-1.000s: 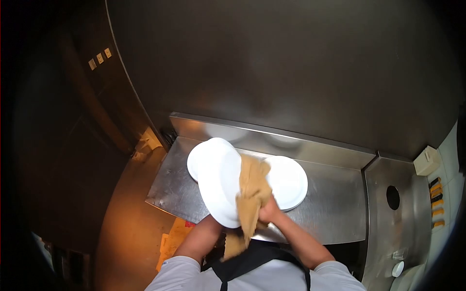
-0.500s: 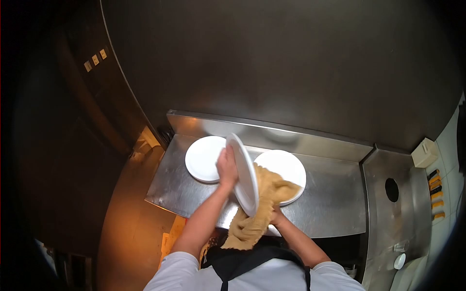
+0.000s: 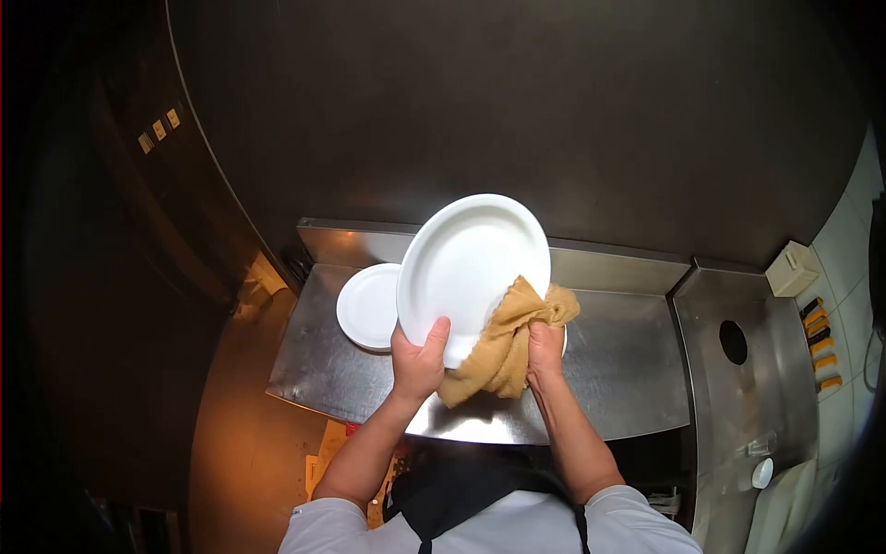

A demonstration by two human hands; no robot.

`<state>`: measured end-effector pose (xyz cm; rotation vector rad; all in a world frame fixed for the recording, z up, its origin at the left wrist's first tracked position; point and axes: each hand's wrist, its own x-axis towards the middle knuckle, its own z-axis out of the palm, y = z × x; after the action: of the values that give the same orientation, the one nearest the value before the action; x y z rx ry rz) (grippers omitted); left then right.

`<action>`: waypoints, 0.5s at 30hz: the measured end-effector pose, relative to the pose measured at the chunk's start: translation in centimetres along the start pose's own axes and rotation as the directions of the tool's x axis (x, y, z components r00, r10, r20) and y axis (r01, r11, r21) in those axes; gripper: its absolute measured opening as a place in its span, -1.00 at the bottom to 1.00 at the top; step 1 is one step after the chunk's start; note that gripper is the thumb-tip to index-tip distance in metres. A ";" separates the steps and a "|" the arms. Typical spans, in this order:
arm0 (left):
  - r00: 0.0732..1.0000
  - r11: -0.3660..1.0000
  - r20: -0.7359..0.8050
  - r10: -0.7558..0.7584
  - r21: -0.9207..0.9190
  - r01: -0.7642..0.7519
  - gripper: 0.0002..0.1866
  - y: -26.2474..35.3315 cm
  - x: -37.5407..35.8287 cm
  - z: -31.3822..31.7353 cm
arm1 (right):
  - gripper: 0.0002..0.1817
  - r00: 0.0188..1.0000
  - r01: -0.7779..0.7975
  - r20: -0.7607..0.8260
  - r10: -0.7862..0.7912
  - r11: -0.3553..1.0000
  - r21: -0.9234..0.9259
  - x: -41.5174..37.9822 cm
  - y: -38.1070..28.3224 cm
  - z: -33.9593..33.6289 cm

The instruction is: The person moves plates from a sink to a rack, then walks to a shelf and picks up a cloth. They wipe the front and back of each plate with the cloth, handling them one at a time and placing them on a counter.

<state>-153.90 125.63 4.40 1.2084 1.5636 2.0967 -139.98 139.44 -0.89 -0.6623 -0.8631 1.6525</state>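
Note:
My left hand point(image 3: 420, 355) grips the lower rim of a large white plate point(image 3: 466, 263), held up with its upper face toward me above a steel counter point(image 3: 609, 388). A tan cloth point(image 3: 503, 346) is bunched in my right hand point(image 3: 544, 349) and pressed against the plate's lower right part. A second white plate point(image 3: 365, 309) lies flat on the counter to the left, partly behind the held one. Another plate on the counter is almost wholly hidden behind the cloth and my right hand.
The counter has a raised steel back ledge point(image 3: 628, 268) and a dark wall behind. To the right is a steel surface with a round hole point(image 3: 733, 342). A beige box point(image 3: 791, 268) and orange-tipped items point(image 3: 817, 346) sit at the far right.
The held plate has turned from edge-on to face me and risen higher. My left hand shifted to its lower rim. The cloth moved from behind the plate onto its front.

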 end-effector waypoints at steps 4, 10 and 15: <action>0.973 0.990 0.184 -0.139 0.042 0.134 -0.58 0.9 -0.3 -3.5 | -0.64 0.974 0.178 0.183 -0.131 0.946 -0.270 2.1 -1.9 -1.1; 0.868 0.940 0.448 -0.215 0.337 0.059 -0.64 5.8 2.0 -7.0 | -0.68 0.638 0.732 0.724 -0.262 0.498 -0.465 4.3 -11.4 4.5; 0.819 0.857 0.464 -0.338 0.511 0.065 -0.64 8.2 3.0 -6.0 | -0.68 0.065 0.994 0.993 -0.098 0.098 -0.055 2.7 -14.6 12.6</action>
<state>-158.07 120.30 12.61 1.5223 1.8558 1.0991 -142.31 141.42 18.34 0.2617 -2.4177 0.2392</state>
